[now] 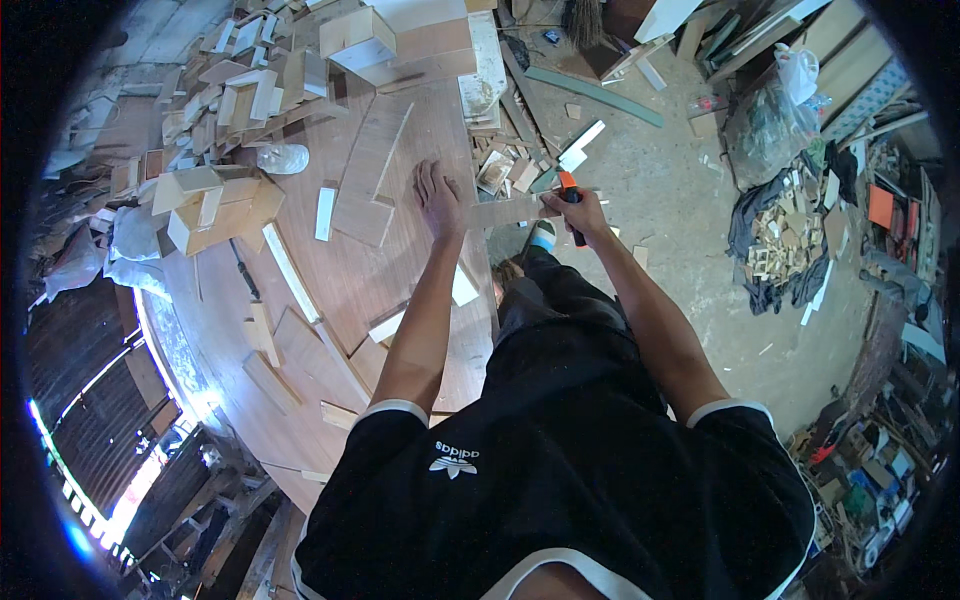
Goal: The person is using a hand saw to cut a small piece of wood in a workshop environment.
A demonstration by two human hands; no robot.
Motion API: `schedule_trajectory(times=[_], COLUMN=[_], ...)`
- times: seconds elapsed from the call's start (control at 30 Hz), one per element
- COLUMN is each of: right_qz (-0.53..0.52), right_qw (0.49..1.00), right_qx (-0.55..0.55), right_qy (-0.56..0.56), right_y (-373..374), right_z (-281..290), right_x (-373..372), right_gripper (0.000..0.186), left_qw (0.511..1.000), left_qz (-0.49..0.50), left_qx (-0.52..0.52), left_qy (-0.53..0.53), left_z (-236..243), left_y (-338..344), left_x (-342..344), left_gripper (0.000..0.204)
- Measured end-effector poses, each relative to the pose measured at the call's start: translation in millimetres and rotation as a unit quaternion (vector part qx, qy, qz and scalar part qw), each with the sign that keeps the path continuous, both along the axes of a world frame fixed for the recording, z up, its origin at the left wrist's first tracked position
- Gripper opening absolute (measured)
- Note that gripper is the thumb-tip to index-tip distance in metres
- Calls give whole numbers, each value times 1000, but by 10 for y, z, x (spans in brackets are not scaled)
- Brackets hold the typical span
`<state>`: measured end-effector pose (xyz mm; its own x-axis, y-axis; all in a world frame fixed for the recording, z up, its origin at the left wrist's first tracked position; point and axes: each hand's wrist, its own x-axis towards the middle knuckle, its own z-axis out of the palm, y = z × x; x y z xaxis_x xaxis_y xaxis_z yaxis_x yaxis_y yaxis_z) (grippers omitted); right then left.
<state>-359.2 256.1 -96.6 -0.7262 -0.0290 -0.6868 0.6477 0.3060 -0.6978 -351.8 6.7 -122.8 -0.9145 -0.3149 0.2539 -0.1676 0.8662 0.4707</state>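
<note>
Near the right edge of the wooden worktable [290, 215], my left hand [437, 198] lies flat with its fingers stretched forward. Just beyond that edge, my right hand [580, 213] is closed round a tool with an orange-and-black handle [568, 181]. A pale flat strip [505, 211] spans the gap between my hands; whether it is the tool's blade or a piece of wood I cannot tell. To the left of my left hand lie a large thin board [362, 215] and a short white-faced block [325, 214].
Wooden box parts [225, 205] and offcuts crowd the table's far left, beside a clear plastic container [283, 158]. Long strips [290, 272] and a thin dark tool [245, 272] lie nearer. On the floor at right are a sack of wood scraps [790, 235] and a plastic bag [770, 130].
</note>
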Motion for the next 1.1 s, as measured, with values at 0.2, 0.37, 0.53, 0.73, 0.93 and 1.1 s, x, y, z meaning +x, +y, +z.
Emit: schedule_trajectory(times=[0.2,0.37,0.53,0.73,0.93,1.1], right_qz=[-24,-21,-27,-37,-48,-24], right_qw=[999,999,1000,999,998,999], right_qx=[-31,10,1,-17,-46,-4], right_qy=[-11,-26,1,21,17,-24], right_y=[-50,-49,-100,-99,-105,-96], right_z=[100,116,132,135,205,222], right_x=[49,32,26,54,65,38], right_gripper=[36,35,32,28,28,35], left_qw=[999,997,1000,1000,1000,999], left_qz=[-18,-40,-14,-16,-19,-27], left_qx=[-40,-56,-10,-16,23,34], left_qy=[-6,-30,13,-22,-11,-11], left_z=[20,65,-9,-60,-23,-25], left_y=[-5,44,41,44,28,-9], left_x=[2,-19,-23,-62,-56,-28], left_gripper=[37,35,28,29,28,29])
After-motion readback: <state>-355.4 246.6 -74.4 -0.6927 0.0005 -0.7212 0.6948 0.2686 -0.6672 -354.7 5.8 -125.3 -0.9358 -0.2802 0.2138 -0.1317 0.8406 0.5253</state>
